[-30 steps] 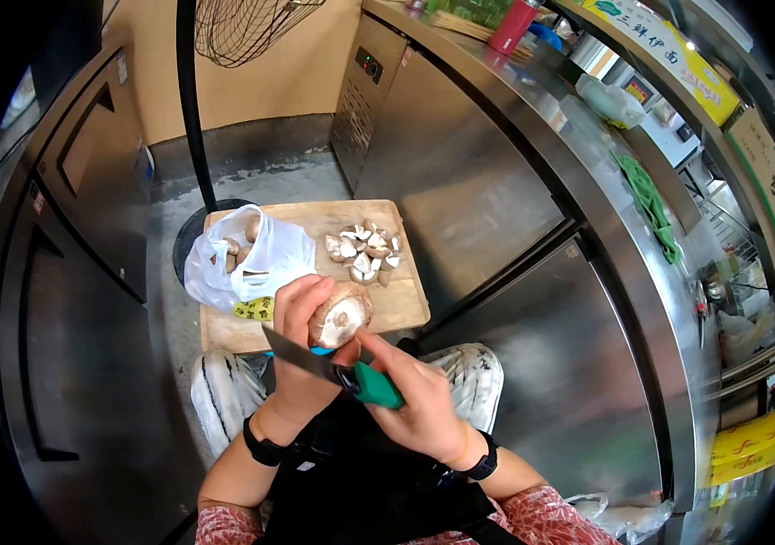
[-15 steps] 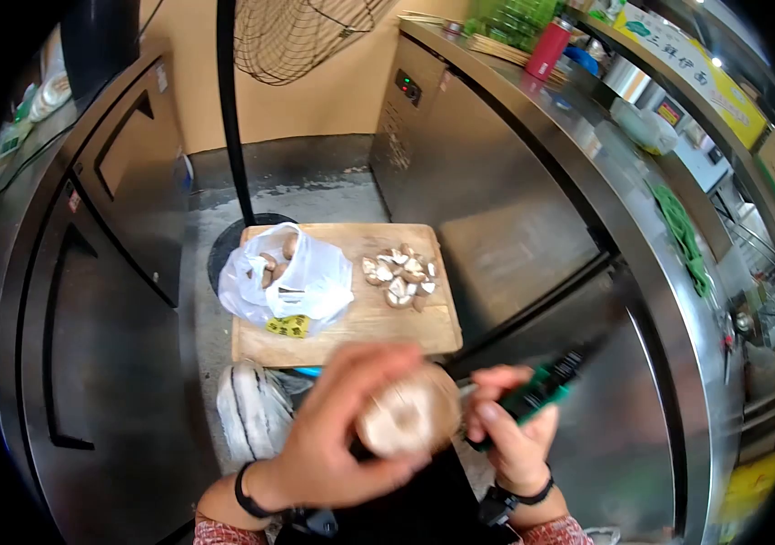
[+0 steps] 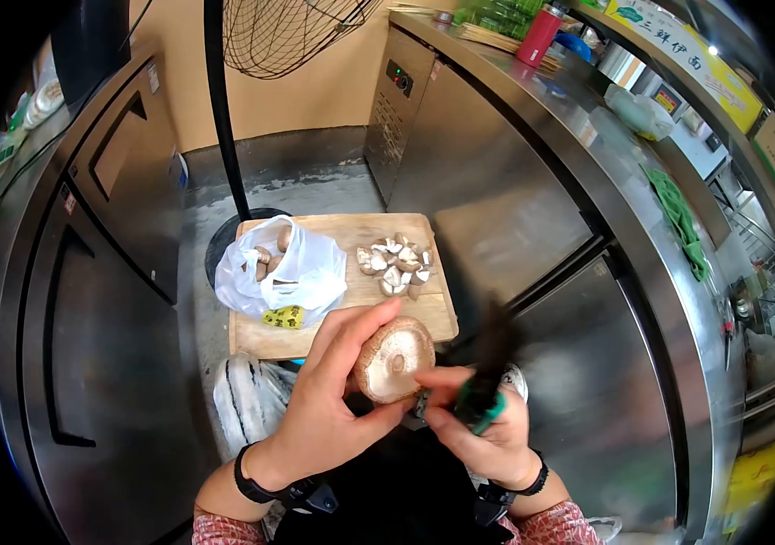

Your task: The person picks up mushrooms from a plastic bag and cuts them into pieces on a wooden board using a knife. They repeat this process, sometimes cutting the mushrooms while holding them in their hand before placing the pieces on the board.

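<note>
Knife (image 3: 489, 368) and right hand (image 3: 483, 434) have swung in beside the mushroom (image 3: 394, 359) since half a second ago, when the blade pointed off to the right; it now stands nearly upright and blurred.

Tall steel fridge doors (image 3: 88, 272) fill the left of the frame. Next to them a black fan pole (image 3: 220, 109) rises from a dark round base on the grey floor (image 3: 306, 186), with the wire fan cage (image 3: 288, 32) at the top edge.

Right of the base, at centre frame, lies a wooden cutting board (image 3: 351, 232). On its left half sits a white plastic bag (image 3: 283, 272) with whole mushrooms showing in its mouth, and a yellow label (image 3: 284, 317) just below it. On the right half is a small heap of cut mushroom pieces (image 3: 394, 266), apart from the bag.

Below the board, the left hand (image 3: 333, 404) cups the mushroom, its grip closed around it with thumb beneath and fingers stretched along the top. The mushroom is held in the air, clear of the board's near edge. The right hand's grip is wrapped around the knife's green handle, forefinger touching the mushroom.

Stainless cabinet fronts (image 3: 533, 209) run up the right. Above them the bench (image 3: 587, 100) carries a red cup (image 3: 540, 34), a green cloth (image 3: 678, 218) and a yellow box (image 3: 678, 45).
</note>
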`<state>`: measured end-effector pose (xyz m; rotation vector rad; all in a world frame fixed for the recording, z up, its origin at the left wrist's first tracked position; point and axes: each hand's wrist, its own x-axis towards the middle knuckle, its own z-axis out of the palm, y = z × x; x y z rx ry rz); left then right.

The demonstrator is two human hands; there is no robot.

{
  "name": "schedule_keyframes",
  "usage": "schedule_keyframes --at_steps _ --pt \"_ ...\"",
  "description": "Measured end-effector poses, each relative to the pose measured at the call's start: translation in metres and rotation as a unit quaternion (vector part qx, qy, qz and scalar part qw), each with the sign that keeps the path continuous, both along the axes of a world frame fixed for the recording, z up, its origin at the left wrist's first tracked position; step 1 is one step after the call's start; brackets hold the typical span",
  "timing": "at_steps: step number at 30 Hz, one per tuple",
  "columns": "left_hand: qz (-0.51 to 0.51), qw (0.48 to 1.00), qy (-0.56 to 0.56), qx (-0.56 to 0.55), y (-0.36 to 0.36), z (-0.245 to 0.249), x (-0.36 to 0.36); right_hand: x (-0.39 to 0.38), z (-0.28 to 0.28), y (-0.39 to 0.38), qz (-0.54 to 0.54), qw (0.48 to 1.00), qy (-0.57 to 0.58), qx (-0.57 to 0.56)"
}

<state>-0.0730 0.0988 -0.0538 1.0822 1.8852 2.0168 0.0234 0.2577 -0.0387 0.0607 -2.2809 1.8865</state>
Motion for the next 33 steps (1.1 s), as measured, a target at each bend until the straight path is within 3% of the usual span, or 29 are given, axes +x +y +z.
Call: schedule_keyframes --at_steps 1,4,6,10,14,17,18,20,22,23,28,33 --pt "0.010 1.000 0.024 -0.012 0.001 -0.002 -0.001 -0.005 0.002 0.000 0.011 0.994 0.036 0.099" --pt "0.042 0.994 0.096 -0.045 0.002 -0.005 -0.004 -0.014 0.004 -0.005 0.010 0.986 0.076 0.148" --pt "0.069 0.985 0.143 -0.065 0.002 -0.004 -0.006 -0.014 0.008 -0.004 0.041 0.984 0.063 0.159" --pt "0.052 0.990 0.125 -0.036 0.002 -0.009 -0.009 -0.012 0.004 0.005 0.123 0.973 0.060 0.186" --pt "0.028 0.991 0.125 -0.032 0.001 -0.004 -0.005 -0.011 0.019 -0.006 0.050 0.977 0.108 0.175" --pt "-0.014 0.991 0.120 -0.065 -0.010 0.007 -0.006 -0.005 0.024 0.008 0.160 0.971 0.072 0.162" --pt "-0.018 0.987 0.143 -0.069 -0.013 0.013 -0.005 0.002 0.028 0.010 0.139 0.978 0.068 0.137" --pt "-0.046 0.985 0.149 -0.077 -0.021 0.027 -0.003 0.014 0.015 0.012 0.026 0.995 0.068 -0.070" --pt "-0.107 0.987 0.104 -0.051 -0.030 0.040 0.002 0.012 0.011 0.012 -0.026 0.945 0.104 -0.308" --pt "-0.122 0.987 0.099 -0.011 -0.030 0.040 0.004 0.009 0.016 0.007 -0.073 0.930 0.102 -0.346" --pt "-0.182 0.976 0.071 0.100 -0.031 0.020 0.006 0.007 0.000 0.012 -0.086 0.948 0.004 -0.305" --pt "-0.106 0.993 -0.056 0.019 -0.023 0.015 -0.010 -0.003 -0.011 0.016 -0.078 0.975 -0.030 -0.207"
